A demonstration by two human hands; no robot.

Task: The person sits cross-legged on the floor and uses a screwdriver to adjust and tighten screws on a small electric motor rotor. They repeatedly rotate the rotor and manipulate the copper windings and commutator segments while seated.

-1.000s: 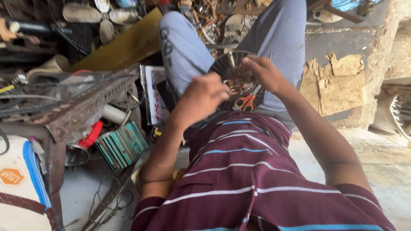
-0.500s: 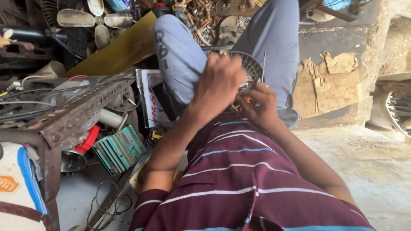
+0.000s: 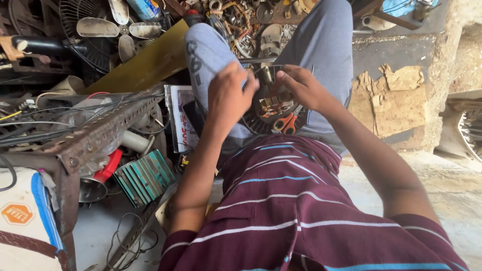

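I sit with a round dark ribbed disc [image 3: 253, 123] resting in my lap between my grey-trousered legs. Small brass-coloured parts [image 3: 272, 103] lie on it, along with orange-handled scissors [image 3: 285, 124] at its near edge. My left hand [image 3: 228, 98] hovers over the disc's left side with fingers curled; whether it holds a small part I cannot tell. My right hand [image 3: 298, 88] rests on the disc's upper right, fingers spread across the parts. A thin metal rod [image 3: 312, 73] stands just behind the right hand.
A rusty perforated metal rack [image 3: 100, 133] with wires stands at my left. Below it lie a green striped block [image 3: 144, 178], a red-capped can [image 3: 103, 170] and loose cable [image 3: 125, 236]. Fan blades [image 3: 108, 27], a yellow board [image 3: 145, 62] and scrap pile up ahead. Torn cardboard [image 3: 396, 103] lies right.
My left hand dropped from over the disc's centre to its left side, uncovering the parts. The right hand shifted up onto the disc's top right. The scissors show again.
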